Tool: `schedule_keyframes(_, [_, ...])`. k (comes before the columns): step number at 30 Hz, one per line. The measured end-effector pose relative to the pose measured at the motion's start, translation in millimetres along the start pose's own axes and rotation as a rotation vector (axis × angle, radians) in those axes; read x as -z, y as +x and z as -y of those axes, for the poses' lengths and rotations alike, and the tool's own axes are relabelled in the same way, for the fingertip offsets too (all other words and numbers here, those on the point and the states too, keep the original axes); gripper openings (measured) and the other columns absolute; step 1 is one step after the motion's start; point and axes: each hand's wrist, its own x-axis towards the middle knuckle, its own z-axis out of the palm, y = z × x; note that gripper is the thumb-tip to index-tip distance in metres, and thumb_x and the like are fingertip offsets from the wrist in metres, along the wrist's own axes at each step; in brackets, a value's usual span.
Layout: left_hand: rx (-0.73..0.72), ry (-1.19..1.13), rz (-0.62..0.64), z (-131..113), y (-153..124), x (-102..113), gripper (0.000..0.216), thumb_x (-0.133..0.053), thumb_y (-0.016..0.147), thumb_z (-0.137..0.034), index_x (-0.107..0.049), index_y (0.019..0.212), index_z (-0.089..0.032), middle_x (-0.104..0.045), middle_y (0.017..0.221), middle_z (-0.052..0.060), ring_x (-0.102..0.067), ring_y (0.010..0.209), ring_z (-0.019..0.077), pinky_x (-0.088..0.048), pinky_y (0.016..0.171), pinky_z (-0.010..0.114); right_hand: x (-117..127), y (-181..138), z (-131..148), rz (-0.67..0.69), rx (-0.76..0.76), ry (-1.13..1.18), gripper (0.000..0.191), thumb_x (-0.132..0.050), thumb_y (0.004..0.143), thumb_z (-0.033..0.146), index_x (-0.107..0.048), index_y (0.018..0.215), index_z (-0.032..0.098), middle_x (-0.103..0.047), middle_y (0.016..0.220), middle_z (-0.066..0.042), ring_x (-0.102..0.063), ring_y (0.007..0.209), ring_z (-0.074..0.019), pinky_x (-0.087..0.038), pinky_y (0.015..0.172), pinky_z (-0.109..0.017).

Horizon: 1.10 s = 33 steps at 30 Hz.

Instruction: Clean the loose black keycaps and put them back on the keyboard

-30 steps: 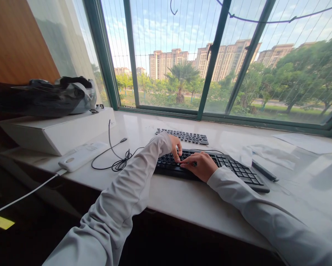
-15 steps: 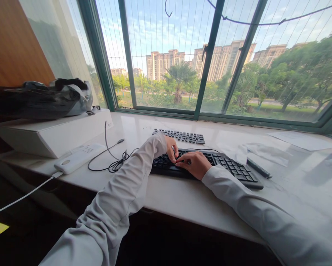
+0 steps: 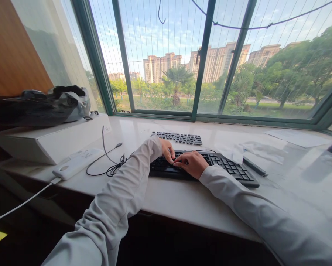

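The black keyboard lies flat on the pale worktop, near the front edge and slightly skewed, probably so both sleeved forearms can reach it comfortably. The left hand and the right hand sit close together over its left half. Their fingers are curled down with the tips on the keys, gripping nothing, a crowding that suits pressing neighbouring keys. Just behind it, apart and out of the way, lies a second, slimmer keyboard. A dark pen-like object lies just beside its right end. To the left are a tangled black cable, a white charger-like device and a white box carrying a dark bag.
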Motion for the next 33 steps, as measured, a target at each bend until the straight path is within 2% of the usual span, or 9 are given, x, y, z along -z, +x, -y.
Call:
schedule_keyframes(6, [-0.032, -0.053, 0.009, -1.8, 0.1, -3.2, 0.059, -0.082, 0.029, -0.049, -0.064, 0.074, -0.017, -0.063, 0.059, -0.002, -0.044, 0.057, 0.0109, -0.031, 0.055, 0.025, 0.8, 0.2, 1.6, 0.000, 0.013, -0.006, 0.023, -0.058, 0.078, 0.047, -0.070, 0.080, 0.027, -0.067, 0.068, 0.003, -0.057, 0.065, -0.0110, -0.030, 0.073, -0.028])
schedule_keyframes(11, [-0.070, -0.092, 0.020, -2.0, 1.5, -5.0, 0.053, -0.083, 0.033, -0.044, -0.060, 0.071, -0.016, -0.066, 0.064, -0.001, -0.048, 0.060, 0.0110, -0.033, 0.057, 0.025, 0.4, 0.2, 1.3, -0.001, 0.038, -0.028, 0.024, -0.058, 0.078, 0.047, -0.070, 0.080, 0.027, -0.067, 0.067, 0.003, -0.056, 0.062, -0.0106, -0.027, 0.072, -0.029])
schedule_keyframes(16, [-0.079, -0.061, 0.037, -0.3, 1.6, -4.0, 0.054, -0.083, 0.034, -0.045, -0.061, 0.075, -0.017, -0.067, 0.071, 0.000, -0.053, 0.069, 0.0135, -0.037, 0.063, 0.025, 3.9, -2.6, 5.5, -0.013, 0.158, -0.131, 0.023, -0.052, 0.084, 0.042, -0.068, 0.080, 0.025, -0.066, 0.068, 0.001, -0.055, 0.063, -0.0114, -0.025, 0.073, -0.031])
schedule_keyframes(21, [-0.059, 0.066, 0.073, -5.4, 5.3, -0.8, 0.050, -0.083, 0.034, -0.045, -0.060, 0.071, -0.018, -0.056, 0.059, -0.005, -0.046, 0.059, 0.0100, -0.037, 0.062, 0.025, 11.2, -6.0, 14.9, 0.024, 0.431, -0.347, 0.030, -0.041, 0.088, 0.028, -0.064, 0.072, 0.019, -0.063, 0.064, -0.003, -0.052, 0.062, -0.0124, -0.025, 0.075, -0.033])
schedule_keyframes(24, [-0.035, 0.118, 0.136, -8.9, 7.8, -0.4, 0.050, -0.083, 0.031, -0.044, -0.053, 0.061, -0.018, -0.044, 0.047, -0.008, -0.037, 0.051, 0.0086, -0.033, 0.056, 0.025, 11.5, -4.7, 20.3, 0.028, 0.517, -0.420, 0.030, -0.039, 0.088, 0.024, -0.062, 0.071, 0.017, -0.060, 0.058, -0.004, -0.049, 0.058, -0.0126, -0.025, 0.073, -0.033])
schedule_keyframes(28, [-0.073, 0.122, 0.167, -10.8, 6.4, -2.2, 0.057, -0.084, 0.027, -0.044, -0.040, 0.053, -0.019, -0.038, 0.043, -0.008, -0.033, 0.049, 0.0094, -0.028, 0.053, 0.026, 7.8, -0.9, 24.8, 0.019, 0.556, -0.483, 0.030, -0.038, 0.086, 0.019, -0.061, 0.067, 0.015, -0.059, 0.055, -0.004, -0.046, 0.054, -0.0120, -0.025, 0.069, -0.034])
schedule_keyframes(33, [-0.071, 0.180, 0.149, -20.1, 1.8, -4.6, 0.058, -0.083, 0.024, -0.044, -0.038, 0.051, -0.019, -0.037, 0.042, -0.009, -0.031, 0.049, 0.0094, -0.025, 0.052, 0.026, 2.1, 1.4, 22.8, -0.005, 0.551, -0.455, 0.033, -0.041, 0.083, 0.018, -0.057, 0.055, 0.016, -0.057, 0.052, -0.002, -0.044, 0.054, -0.0108, -0.026, 0.070, -0.033])
